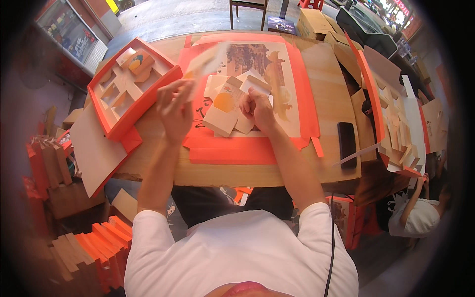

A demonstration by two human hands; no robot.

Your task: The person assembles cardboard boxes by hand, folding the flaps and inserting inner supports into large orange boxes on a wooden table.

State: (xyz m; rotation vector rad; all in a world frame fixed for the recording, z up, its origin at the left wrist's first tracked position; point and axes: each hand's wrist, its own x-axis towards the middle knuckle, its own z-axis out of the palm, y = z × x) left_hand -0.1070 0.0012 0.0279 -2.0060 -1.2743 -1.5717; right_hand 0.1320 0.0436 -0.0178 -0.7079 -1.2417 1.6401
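My left hand is raised over the table, its fingers smeared by motion. A blurred pale card piece is just beyond its fingertips; I cannot tell whether the hand holds it. My right hand is closed, with its fingers curled against a pile of small flattened cartons. What it grips, if anything, is hidden. The cartons are cream with a yellow-orange oval. Beneath them lies a large flat box sheet, red-orange at the edges with a printed picture in the middle.
A red-orange box with white dividers stands at the left, one small carton inside. A dark phone lies on the right. Farther right stands another divided box, near a person in white. Folded cardboard is stacked lower left.
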